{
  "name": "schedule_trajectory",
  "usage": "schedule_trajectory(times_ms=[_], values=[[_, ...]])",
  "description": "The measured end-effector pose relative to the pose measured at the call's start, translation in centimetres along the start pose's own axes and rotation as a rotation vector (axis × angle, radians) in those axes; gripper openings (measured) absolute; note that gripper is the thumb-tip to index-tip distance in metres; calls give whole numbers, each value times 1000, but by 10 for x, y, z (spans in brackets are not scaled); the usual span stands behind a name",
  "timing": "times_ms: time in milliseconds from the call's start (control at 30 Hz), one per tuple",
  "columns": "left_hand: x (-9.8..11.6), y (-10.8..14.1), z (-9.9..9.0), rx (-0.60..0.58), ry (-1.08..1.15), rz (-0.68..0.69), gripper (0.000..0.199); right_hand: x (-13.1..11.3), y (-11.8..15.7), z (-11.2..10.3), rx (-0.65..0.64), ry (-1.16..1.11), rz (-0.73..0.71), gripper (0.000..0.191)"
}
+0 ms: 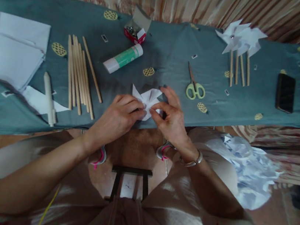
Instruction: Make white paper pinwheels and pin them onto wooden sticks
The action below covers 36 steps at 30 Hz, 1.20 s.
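A white paper pinwheel [150,97] with folded blades lies at the front edge of the table, between my two hands. My left hand [123,111] pinches it from the left, thumb and fingers near its middle. From the right, my right hand [172,117] pinches it close to the centre with thumb and forefinger, its other fingers raised beside a blade. Green-handled scissors [195,87] lie to the right of my hands. Beyond them are a glue stick [124,58] and an open red box [135,32] of small metal pieces.
Several wooden sticks [81,76] lie left, beside a white pen-like tool [48,94] and stacked paper [10,52]. Finished pinwheels on sticks [242,40] lie at the back right, near a phone [285,93]. A bag of paper scraps [253,171] is below the table edge.
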<state>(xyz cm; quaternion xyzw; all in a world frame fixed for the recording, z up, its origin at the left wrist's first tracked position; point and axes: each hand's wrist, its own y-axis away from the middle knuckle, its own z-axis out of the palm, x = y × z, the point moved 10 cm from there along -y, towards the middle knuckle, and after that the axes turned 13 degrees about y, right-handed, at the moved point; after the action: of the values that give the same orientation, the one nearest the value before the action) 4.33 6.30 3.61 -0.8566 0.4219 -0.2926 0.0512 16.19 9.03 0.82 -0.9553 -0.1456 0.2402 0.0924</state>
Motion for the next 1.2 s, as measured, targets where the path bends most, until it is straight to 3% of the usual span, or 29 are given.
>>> schedule_trajectory(times_ms=[167,567,800,1200], values=[[5,-1,1,-44,-18,15,18,1,1,3,20,34,5,9],[9,-3,-2,-14,-40,44,13,-4,3,-2,130,86,13,11],[2,-3,1,-70,4,-62,19,-2,5,1,108,40,39,10],[-5,-1,4,-47,121,-98,19,-5,4,-3,129,44,49,9]])
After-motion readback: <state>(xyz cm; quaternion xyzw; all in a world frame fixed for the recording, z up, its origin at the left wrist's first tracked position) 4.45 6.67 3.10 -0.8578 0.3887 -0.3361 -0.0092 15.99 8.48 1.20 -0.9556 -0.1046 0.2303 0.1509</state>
